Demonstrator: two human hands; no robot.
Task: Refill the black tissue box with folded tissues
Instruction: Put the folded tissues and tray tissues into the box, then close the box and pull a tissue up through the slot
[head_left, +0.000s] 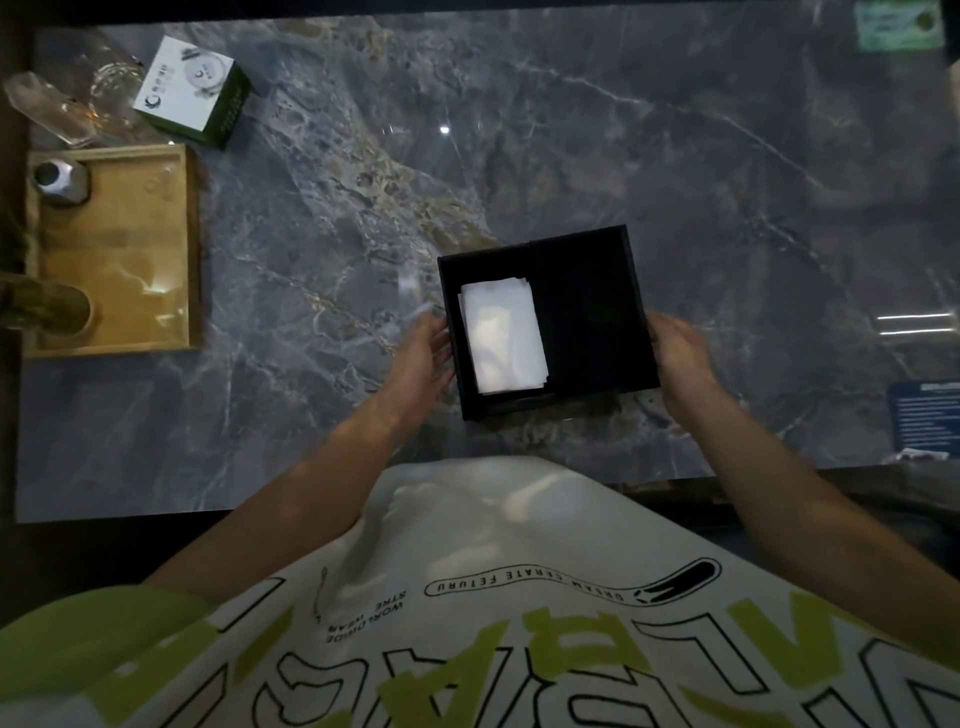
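The black tissue box (587, 312) sits open on the dark marble table, near the front edge. A stack of white folded tissues (503, 336) lies in its left half; the right half looks dark and bare. My left hand (422, 352) is beside the box's left wall, fingers relaxed and touching or nearly touching it. Against the right wall my right hand (678, 351) rests, fingers loosely bent along the edge.
A wooden tray (130, 291) with a metal cap-like object (58, 179) and a bamboo cup (44, 309) stands at the left. Behind it are a white-and-green carton (189, 88) and clear glassware (78, 101). A blue card (927, 415) lies at the right edge.
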